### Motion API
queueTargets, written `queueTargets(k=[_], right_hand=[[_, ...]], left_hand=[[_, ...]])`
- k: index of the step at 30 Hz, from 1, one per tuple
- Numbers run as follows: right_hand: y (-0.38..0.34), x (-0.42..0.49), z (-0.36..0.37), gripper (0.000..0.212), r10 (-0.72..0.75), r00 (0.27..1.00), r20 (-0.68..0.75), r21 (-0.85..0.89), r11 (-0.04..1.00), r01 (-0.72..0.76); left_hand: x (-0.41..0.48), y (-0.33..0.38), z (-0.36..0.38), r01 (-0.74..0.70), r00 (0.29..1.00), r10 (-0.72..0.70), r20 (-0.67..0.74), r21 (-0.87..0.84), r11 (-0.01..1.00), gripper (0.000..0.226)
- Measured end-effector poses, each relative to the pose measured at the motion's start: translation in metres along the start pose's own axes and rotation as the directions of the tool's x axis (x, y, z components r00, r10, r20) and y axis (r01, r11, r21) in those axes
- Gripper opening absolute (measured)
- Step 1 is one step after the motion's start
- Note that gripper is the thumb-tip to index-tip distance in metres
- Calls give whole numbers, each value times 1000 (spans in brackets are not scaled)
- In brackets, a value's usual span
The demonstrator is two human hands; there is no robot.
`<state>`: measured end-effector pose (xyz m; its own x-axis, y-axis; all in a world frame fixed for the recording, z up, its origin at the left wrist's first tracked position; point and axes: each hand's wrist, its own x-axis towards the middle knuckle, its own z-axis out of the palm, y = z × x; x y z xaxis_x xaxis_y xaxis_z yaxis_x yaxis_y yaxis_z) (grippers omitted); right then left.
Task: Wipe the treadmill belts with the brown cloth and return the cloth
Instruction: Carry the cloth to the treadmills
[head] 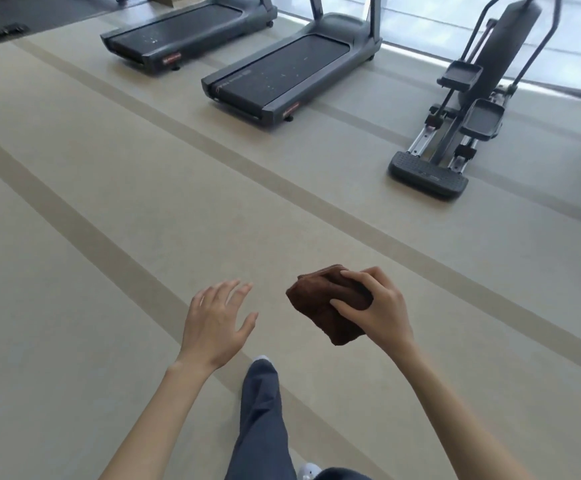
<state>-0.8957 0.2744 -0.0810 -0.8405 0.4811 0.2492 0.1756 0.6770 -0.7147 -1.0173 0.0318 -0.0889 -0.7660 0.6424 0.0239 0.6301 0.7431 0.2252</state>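
The far treadmill [178,27] is seen at upper left. The left hand [214,323] is held out, fingers spread, nothing gripped. The near treadmill [292,67] is speckled. The cloth [320,306], bunched above the floor [74,220], is gripped by the right hand [375,306]. An elliptical [455,133] is placed rightmost.

One head-worn wide-angle camera looks forward and down, floor [109,237] close, nearer treadmill [282,74] well ahead.
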Motion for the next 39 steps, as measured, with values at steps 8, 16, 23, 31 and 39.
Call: queueTargets(k=[8, 16, 23, 31, 39], right_hand=[[-32, 163, 47, 44, 9, 997, -75, -24, 1000, -11], [-32, 253, 100, 45, 105, 989, -108, 21, 994, -103], [-8, 334, 152, 45, 101, 995, -10, 0, 995, -101], [7, 501, 202, 44, 82, 996, 22, 68, 994, -84], [6, 663, 223, 43, 88, 996, -17, 126, 988, -85]], left_hand=[[166, -80, -38, -75, 996, 74, -41, -6, 997, 61], [263, -136, -41, -102, 995, 102, -17, -31, 994, 57], [334, -180, -20, -39, 999, 40, 30, -34, 999, 55], [492, -228, -40, -36, 999, 37, -18, 22, 999, 49], [636, -254, -56, -44, 997, 45, -56, 26, 999, 52]])
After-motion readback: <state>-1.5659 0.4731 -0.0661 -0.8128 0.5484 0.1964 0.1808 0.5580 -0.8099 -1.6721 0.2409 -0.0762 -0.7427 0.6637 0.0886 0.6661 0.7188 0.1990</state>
